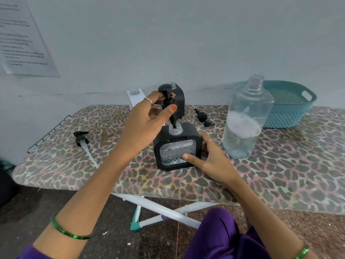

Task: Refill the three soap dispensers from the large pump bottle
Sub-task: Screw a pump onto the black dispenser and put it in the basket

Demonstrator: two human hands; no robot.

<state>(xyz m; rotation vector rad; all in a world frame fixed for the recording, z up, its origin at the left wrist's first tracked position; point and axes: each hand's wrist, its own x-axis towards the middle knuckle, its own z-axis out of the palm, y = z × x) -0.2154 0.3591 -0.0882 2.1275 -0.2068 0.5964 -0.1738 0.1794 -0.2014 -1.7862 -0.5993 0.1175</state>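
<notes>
I observe the left hand (147, 118) pinching a black pump head (169, 103), its stem entering the open neck of the nearest black dispenser (177, 146); the right hand (209, 159) grips that dispenser's right side, thumb on its clear front panel. 2 further dispensers stand behind, 1 black (179, 98), 1 white (135, 98), both uncapped; the large bottle (246, 118) stands uncapped at right, partly filled, foam on the liquid; 2 loose pumps (82, 141) (202, 116) lie on the patterned board (280, 174); a teal basket (291, 107) sits behind the bottle.

Only blurred, unreadable print on the wall paper sheet (24, 38).
</notes>
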